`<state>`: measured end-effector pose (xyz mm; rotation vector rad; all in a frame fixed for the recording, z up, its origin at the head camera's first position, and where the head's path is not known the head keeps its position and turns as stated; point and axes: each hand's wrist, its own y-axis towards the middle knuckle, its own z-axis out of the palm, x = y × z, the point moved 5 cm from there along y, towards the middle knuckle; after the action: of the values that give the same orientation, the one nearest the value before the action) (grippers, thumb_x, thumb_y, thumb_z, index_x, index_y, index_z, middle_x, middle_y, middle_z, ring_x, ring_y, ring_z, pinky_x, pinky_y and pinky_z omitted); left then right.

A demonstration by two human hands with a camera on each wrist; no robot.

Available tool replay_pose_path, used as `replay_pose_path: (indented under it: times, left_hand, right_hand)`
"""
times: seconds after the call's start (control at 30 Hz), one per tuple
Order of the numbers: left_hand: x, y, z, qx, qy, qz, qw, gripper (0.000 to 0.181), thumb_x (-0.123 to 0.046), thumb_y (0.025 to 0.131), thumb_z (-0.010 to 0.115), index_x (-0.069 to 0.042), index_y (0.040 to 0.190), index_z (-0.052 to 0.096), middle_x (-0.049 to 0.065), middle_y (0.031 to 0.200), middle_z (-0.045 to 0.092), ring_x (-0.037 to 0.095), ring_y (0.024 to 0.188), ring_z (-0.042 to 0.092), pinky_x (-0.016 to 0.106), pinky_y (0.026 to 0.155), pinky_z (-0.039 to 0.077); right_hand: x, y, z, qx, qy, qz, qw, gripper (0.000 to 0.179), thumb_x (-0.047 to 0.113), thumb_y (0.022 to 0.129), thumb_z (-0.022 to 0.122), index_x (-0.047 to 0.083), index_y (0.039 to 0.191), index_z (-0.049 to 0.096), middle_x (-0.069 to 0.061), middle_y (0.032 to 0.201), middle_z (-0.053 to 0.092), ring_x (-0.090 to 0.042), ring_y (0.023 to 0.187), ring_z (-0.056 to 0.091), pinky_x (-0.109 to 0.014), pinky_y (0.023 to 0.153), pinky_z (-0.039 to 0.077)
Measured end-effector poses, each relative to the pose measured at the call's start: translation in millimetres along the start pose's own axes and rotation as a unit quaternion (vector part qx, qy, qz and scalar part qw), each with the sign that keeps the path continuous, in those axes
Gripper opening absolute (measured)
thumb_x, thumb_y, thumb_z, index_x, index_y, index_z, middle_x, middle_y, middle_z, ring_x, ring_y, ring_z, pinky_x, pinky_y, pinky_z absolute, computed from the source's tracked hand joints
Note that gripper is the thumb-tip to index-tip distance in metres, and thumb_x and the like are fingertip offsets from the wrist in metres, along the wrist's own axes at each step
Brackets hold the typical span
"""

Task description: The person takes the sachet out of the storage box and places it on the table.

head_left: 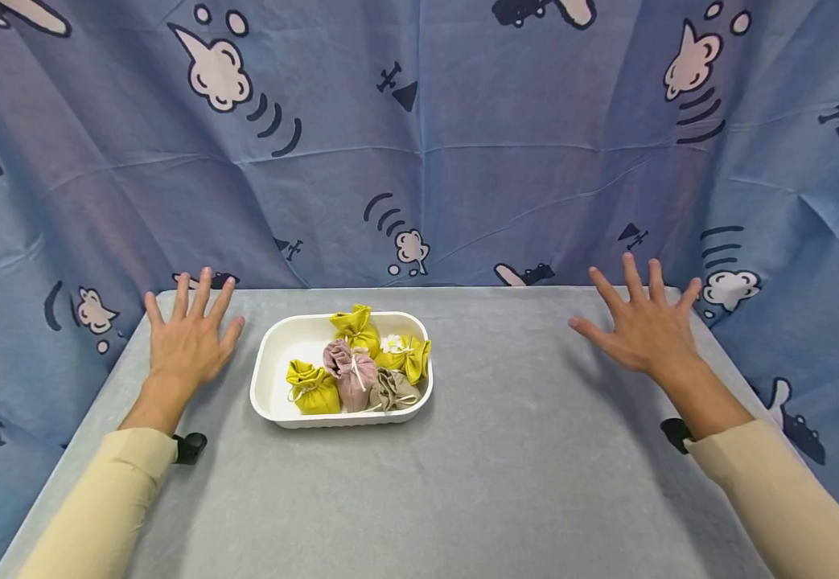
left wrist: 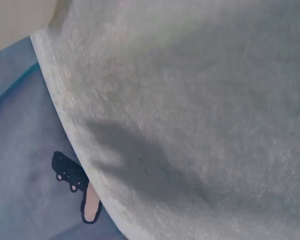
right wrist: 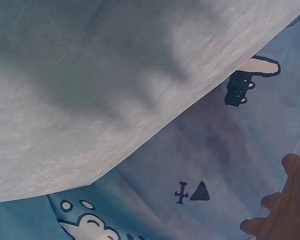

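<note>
Left hand [head_left: 186,346] and right hand [head_left: 642,330] hovering apart, fingers splayed, flanking white tray [head_left: 279,370].
Left hand is hovering near tray's left end, right hand well off its right; three yellow pouches [head_left: 315,389], one pink pouch [head_left: 352,376], one grey pouch [head_left: 393,389] are sitting inside tray.

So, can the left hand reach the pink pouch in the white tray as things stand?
Probably yes: the empty left hand is beside the white tray, and nothing covers the pink pouch from above, though a yellow pouch sits close on its left.
</note>
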<state>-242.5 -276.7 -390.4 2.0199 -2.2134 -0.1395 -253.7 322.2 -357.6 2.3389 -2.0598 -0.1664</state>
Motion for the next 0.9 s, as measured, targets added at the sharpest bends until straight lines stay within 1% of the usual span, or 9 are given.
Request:
replay_pose_path:
  times: [0.23,0.37,0.43,0.53,0.63,0.77,0.9]
  left_hand:
    - [-7.5,-2.1,-4.3,-0.013,-0.002,0.021,0.9997,0.065,-0.046,0.106,0.035,-0.018,0.161,0.017,0.014,0.167,0.001,0.035,0.151,-0.010,0.066,0.110,-0.017]
    - [-12.6,-3.3,-7.2,-0.020,-0.004,0.034,0.9992,0.064,-0.046,0.106,0.035,-0.018,0.161,0.019,0.013,0.167,0.000,0.035,0.152,-0.008,0.066,0.110,-0.017]
    - [-15.6,-4.3,-8.4,-0.023,-0.005,0.040,0.9989,0.063,-0.045,0.106,0.036,-0.018,0.160,0.020,0.013,0.167,0.002,0.036,0.152,-0.006,0.067,0.111,-0.016]
    - [-20.4,-5.9,-9.6,-0.025,-0.010,0.052,0.9983,0.063,-0.044,0.106,0.037,-0.018,0.161,0.020,0.012,0.167,0.003,0.036,0.152,-0.004,0.068,0.111,-0.013]
    - [-25.3,-7.6,-9.7,-0.024,-0.013,0.067,0.9974,0.064,-0.044,0.106,0.037,-0.020,0.161,0.016,0.011,0.167,0.001,0.035,0.152,-0.005,0.070,0.111,-0.010]
    - [-29.7,-10.2,-9.0,-0.020,-0.027,0.084,0.9959,0.064,-0.045,0.106,0.037,-0.022,0.162,0.016,0.008,0.167,0.001,0.035,0.152,-0.002,0.072,0.111,-0.003]
    - [-31.8,-13.2,-6.4,-0.010,-0.043,0.106,0.9934,0.063,-0.047,0.106,0.038,-0.021,0.161,0.020,0.009,0.167,0.008,0.036,0.152,0.004,0.072,0.111,0.004]
  right_hand:
    - [15,2.2,-4,-0.002,0.009,-0.017,0.9998,0.095,0.079,0.089,0.039,0.023,0.162,0.012,-0.023,0.164,-0.003,-0.053,0.147,0.001,-0.078,0.102,-0.014]
    - [26,2.4,-8,-0.007,0.019,-0.032,0.9993,0.094,0.077,0.090,0.041,0.024,0.162,0.013,-0.022,0.165,-0.001,-0.050,0.148,0.001,-0.078,0.103,-0.011]
    - [32,2.6,-10,-0.010,0.020,-0.039,0.9990,0.093,0.077,0.090,0.041,0.024,0.162,0.014,-0.022,0.165,0.000,-0.051,0.148,0.004,-0.078,0.104,-0.009]
    - [40,2.8,-11,-0.011,0.019,-0.049,0.9985,0.093,0.076,0.090,0.043,0.025,0.161,0.014,-0.022,0.165,0.002,-0.051,0.147,0.007,-0.078,0.105,-0.006]
    - [48,3.1,-12,-0.009,0.020,-0.059,0.9980,0.094,0.076,0.089,0.045,0.024,0.162,0.014,-0.021,0.165,0.006,-0.050,0.147,0.010,-0.078,0.106,-0.002]
    - [63,2.5,-16,-0.014,0.025,-0.086,0.9959,0.096,0.074,0.089,0.049,0.022,0.162,0.014,-0.017,0.165,0.011,-0.047,0.147,0.015,-0.077,0.106,0.006]
    - [78,1.6,-21,-0.028,0.034,-0.121,0.9917,0.094,0.070,0.090,0.053,0.023,0.162,0.015,-0.014,0.165,0.017,-0.043,0.147,0.020,-0.075,0.107,0.013]
